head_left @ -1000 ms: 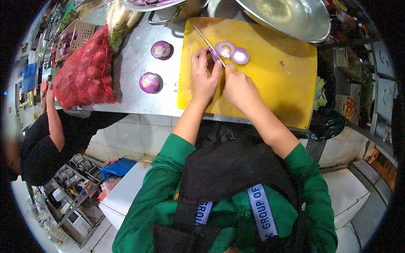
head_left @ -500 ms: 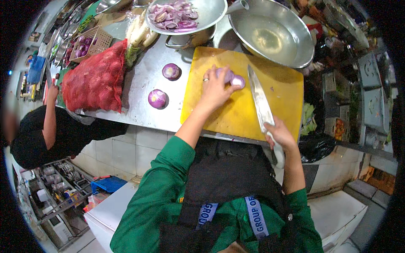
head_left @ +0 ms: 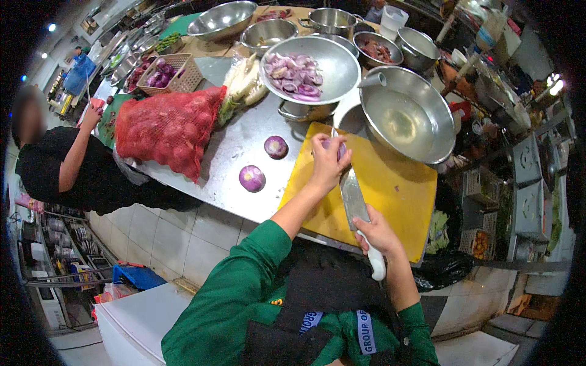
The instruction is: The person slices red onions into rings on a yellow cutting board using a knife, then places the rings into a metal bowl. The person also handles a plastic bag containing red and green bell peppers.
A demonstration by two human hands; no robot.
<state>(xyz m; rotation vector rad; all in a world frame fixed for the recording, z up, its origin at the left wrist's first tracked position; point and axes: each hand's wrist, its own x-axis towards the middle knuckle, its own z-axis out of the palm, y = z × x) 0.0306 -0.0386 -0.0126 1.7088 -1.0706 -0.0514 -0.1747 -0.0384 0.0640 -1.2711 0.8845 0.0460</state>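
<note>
My left hand (head_left: 328,163) is closed on a piece of purple onion (head_left: 339,146) over the far left part of a yellow cutting board (head_left: 390,189). In my right hand (head_left: 376,230) is the white handle of a large knife (head_left: 353,198). Its blade points away from me and runs up beside my left fingers, with the tip showing just beyond them. Fingers hide part of the onion, so I cannot tell whether the blade touches it. Two whole peeled onions, one farther (head_left: 276,147) and one nearer (head_left: 252,178), lie on the metal table left of the board.
Beyond the board, a metal bowl (head_left: 348,67) holds onion slices, beside a large pan (head_left: 448,131) of liquid. A red mesh sack (head_left: 168,131) of onions and a beige basket (head_left: 192,74) stand left. Another person (head_left: 73,165) in black works there, holding a knife.
My view has shifted, showing more of the far table. The knife has swung leftward, its blade now beside my left hand. My left fingers have closed around the onion.
</note>
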